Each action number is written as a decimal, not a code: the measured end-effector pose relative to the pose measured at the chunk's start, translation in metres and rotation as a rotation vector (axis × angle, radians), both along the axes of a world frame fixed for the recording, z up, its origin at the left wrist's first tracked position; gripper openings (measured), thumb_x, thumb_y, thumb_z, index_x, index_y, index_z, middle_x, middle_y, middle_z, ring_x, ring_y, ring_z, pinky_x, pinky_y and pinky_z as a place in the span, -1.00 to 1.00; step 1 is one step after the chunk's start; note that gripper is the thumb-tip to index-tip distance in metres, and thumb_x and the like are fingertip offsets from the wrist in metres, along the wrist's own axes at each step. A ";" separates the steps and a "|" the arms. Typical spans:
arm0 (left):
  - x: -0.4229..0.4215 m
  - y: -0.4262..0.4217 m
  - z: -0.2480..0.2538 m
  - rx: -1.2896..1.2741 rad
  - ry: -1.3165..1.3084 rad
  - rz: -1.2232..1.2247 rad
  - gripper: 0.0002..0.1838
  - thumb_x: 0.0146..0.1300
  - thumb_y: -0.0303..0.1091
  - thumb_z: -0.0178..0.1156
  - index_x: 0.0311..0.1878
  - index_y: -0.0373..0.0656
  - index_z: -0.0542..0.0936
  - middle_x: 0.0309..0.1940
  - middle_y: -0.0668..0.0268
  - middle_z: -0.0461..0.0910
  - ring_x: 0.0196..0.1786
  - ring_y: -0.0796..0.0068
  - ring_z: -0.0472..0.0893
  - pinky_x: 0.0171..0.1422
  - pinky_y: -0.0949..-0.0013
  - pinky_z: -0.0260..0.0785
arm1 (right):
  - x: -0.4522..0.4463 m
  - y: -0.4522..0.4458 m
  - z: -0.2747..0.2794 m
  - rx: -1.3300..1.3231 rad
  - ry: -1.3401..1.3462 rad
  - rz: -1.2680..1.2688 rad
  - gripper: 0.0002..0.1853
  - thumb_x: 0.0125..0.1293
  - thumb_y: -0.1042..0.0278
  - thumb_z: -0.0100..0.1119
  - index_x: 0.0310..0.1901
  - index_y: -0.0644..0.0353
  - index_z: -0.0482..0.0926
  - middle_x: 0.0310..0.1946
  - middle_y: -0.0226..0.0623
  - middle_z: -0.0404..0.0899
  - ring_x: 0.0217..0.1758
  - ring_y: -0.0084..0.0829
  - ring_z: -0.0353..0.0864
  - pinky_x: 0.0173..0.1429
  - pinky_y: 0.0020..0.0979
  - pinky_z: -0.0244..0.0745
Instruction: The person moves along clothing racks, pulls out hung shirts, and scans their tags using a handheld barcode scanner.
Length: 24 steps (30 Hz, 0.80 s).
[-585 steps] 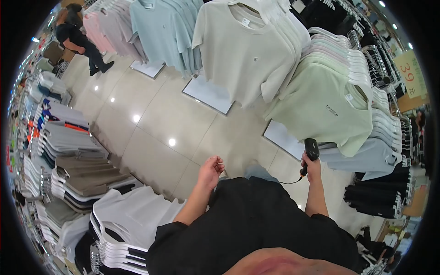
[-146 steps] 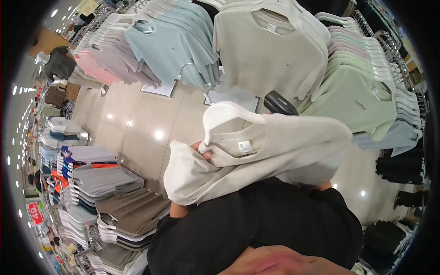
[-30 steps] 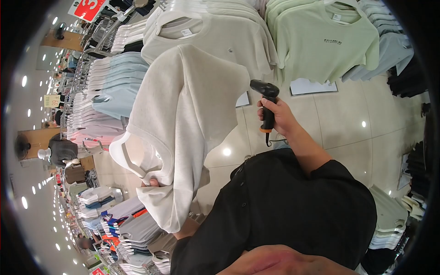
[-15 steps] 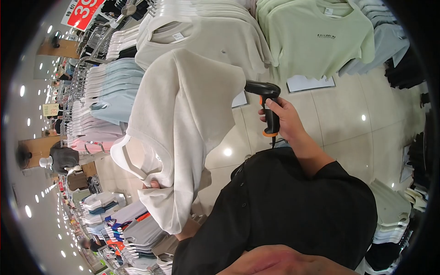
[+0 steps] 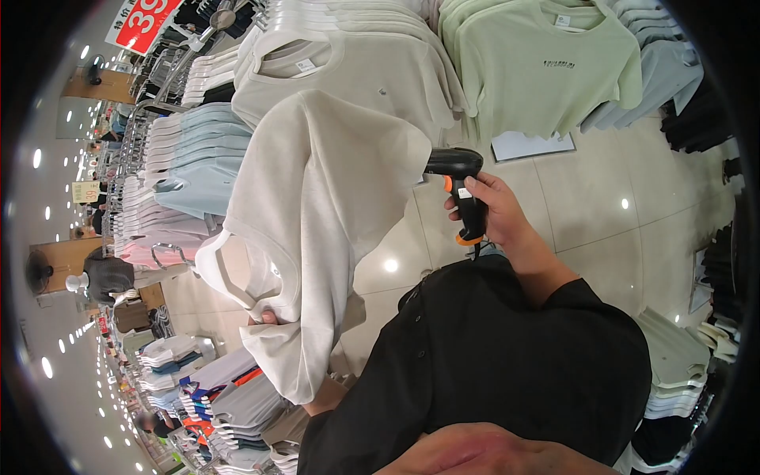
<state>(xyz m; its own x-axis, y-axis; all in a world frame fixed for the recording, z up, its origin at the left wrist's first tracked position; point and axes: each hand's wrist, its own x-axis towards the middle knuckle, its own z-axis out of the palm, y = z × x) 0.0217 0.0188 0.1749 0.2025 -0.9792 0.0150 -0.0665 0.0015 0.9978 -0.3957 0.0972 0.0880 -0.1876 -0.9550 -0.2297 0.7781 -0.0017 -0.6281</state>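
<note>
A cream T-shirt (image 5: 340, 182) on a white hanger (image 5: 215, 269) hangs in front of me, turned sideways. My left hand (image 5: 267, 317) grips it near the collar and hanger; the shirt's folds hide most of that hand. In my right hand (image 5: 500, 207) is a black and orange barcode scanner (image 5: 469, 198), with fingers wrapped around its handle. The scanner's head reaches the shirt's edge, and its front end is hidden behind the cloth. A cable runs down from the handle's base.
Racks of beige shirts (image 5: 380, 63), a green shirt (image 5: 554, 79) and light blue shirts (image 5: 198, 150) stand ahead and to the left. More hanging clothes (image 5: 237, 404) are at lower left. Folded-looking grey garments (image 5: 673, 348) hang at right. A red price sign (image 5: 146, 22) is at upper left.
The scanner has tilted slightly and its handle now shows a small white label. The cream T-shirt has shifted very slightly right; both hands keep their holds.
</note>
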 end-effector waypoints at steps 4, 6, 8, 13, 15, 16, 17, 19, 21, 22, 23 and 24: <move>0.005 0.000 -0.007 -0.032 -0.077 0.032 -0.81 0.56 -0.29 0.19 -0.18 -0.18 0.52 -0.38 0.37 0.54 -0.37 0.59 0.46 -0.24 0.46 0.37 | 0.003 0.002 0.005 -0.050 0.017 0.006 -0.65 0.57 0.32 0.19 0.23 0.37 0.56 0.01 -0.18 0.66 -0.06 -0.28 0.77 -0.04 -0.26 0.75; 0.000 0.001 -0.005 -0.043 -0.046 0.015 -0.81 0.56 -0.28 0.20 -0.18 -0.17 0.52 -0.36 0.37 0.54 -0.35 0.60 0.47 -0.22 0.48 0.38 | 0.005 0.001 0.004 -0.067 0.014 0.103 -0.65 0.57 0.34 0.19 0.24 0.39 0.56 0.02 -0.18 0.66 -0.05 -0.27 0.76 -0.04 -0.25 0.76; -0.002 0.003 -0.003 -0.056 -0.015 -0.001 -0.80 0.56 -0.27 0.21 -0.18 -0.16 0.52 -0.35 0.38 0.54 -0.33 0.60 0.48 -0.19 0.49 0.39 | 0.007 -0.003 0.006 -0.058 0.014 0.096 -0.65 0.56 0.34 0.21 0.22 0.38 0.58 0.00 -0.19 0.67 -0.05 -0.29 0.76 -0.04 -0.26 0.76; -0.008 -0.001 0.000 -0.060 0.001 -0.051 -0.78 0.55 -0.25 0.26 -0.09 -0.23 0.55 -0.28 0.34 0.59 -0.23 0.56 0.54 -0.08 0.45 0.45 | 0.016 -0.017 0.002 -0.076 0.322 0.075 -0.69 0.54 0.35 0.23 0.19 0.33 0.60 -0.02 -0.25 0.68 -0.04 -0.34 0.75 0.04 -0.25 0.72; -0.011 -0.002 -0.001 -0.063 -0.017 -0.064 -0.77 0.55 -0.25 0.26 -0.09 -0.24 0.56 -0.28 0.34 0.59 -0.23 0.56 0.55 -0.07 0.45 0.45 | 0.014 -0.023 -0.002 -0.049 0.389 0.014 -0.71 0.53 0.29 0.29 0.17 0.23 0.64 -0.12 -0.33 0.71 -0.10 -0.50 0.70 -0.18 -0.37 0.73; -0.012 -0.002 -0.001 -0.064 -0.025 -0.071 -0.77 0.55 -0.25 0.26 -0.09 -0.24 0.56 -0.28 0.34 0.59 -0.23 0.55 0.55 -0.07 0.45 0.45 | 0.014 -0.028 -0.005 -0.031 0.378 0.040 -0.73 0.55 0.28 0.26 0.17 0.20 0.65 -0.11 -0.32 0.70 -0.10 -0.53 0.66 -0.25 -0.39 0.72; -0.013 -0.002 0.000 -0.067 -0.033 -0.078 -0.77 0.55 -0.24 0.26 -0.08 -0.24 0.56 -0.27 0.34 0.59 -0.22 0.55 0.55 -0.07 0.45 0.45 | 0.014 -0.030 -0.011 -0.032 0.379 0.040 -0.73 0.55 0.28 0.26 0.17 0.20 0.65 -0.11 -0.32 0.70 -0.10 -0.53 0.66 -0.25 -0.39 0.72; -0.014 -0.001 0.001 -0.076 -0.051 -0.090 -0.77 0.55 -0.24 0.27 -0.08 -0.24 0.56 -0.27 0.33 0.60 -0.22 0.55 0.55 -0.07 0.44 0.45 | 0.014 -0.036 -0.026 -0.158 0.237 0.028 -0.73 0.56 0.26 0.26 0.16 0.20 0.63 -0.08 -0.33 0.68 -0.07 -0.53 0.65 -0.24 -0.39 0.73; -0.016 0.000 0.001 -0.082 -0.066 -0.100 -0.77 0.55 -0.24 0.27 -0.07 -0.24 0.57 -0.26 0.33 0.60 -0.22 0.55 0.55 -0.06 0.44 0.46 | 0.015 -0.041 -0.035 -0.143 0.167 0.082 -0.72 0.57 0.25 0.25 0.17 0.19 0.61 -0.07 -0.33 0.67 -0.06 -0.53 0.65 -0.23 -0.39 0.74; -0.017 0.001 0.001 -0.083 -0.074 -0.105 -0.77 0.54 -0.24 0.27 -0.07 -0.25 0.57 -0.26 0.33 0.60 -0.22 0.54 0.56 -0.06 0.44 0.46 | 0.015 -0.041 -0.040 -0.124 0.094 0.135 -0.72 0.58 0.24 0.25 0.17 0.19 0.60 -0.06 -0.34 0.65 -0.06 -0.52 0.64 -0.22 -0.39 0.74; -0.017 0.001 0.001 -0.085 -0.083 -0.110 -0.77 0.54 -0.24 0.27 -0.07 -0.25 0.57 -0.26 0.32 0.61 -0.21 0.54 0.56 -0.06 0.44 0.46 | 0.015 -0.041 -0.043 -0.125 0.094 0.136 -0.72 0.58 0.24 0.25 0.17 0.19 0.60 -0.06 -0.34 0.65 -0.06 -0.52 0.64 -0.22 -0.39 0.74; -0.017 0.001 0.002 -0.087 -0.093 -0.115 -0.76 0.54 -0.24 0.27 -0.07 -0.25 0.57 -0.26 0.32 0.61 -0.21 0.54 0.56 -0.06 0.44 0.46 | 0.016 -0.041 -0.046 -0.132 0.044 0.161 -0.72 0.57 0.24 0.26 0.16 0.19 0.59 -0.05 -0.34 0.65 -0.06 -0.51 0.65 -0.21 -0.38 0.75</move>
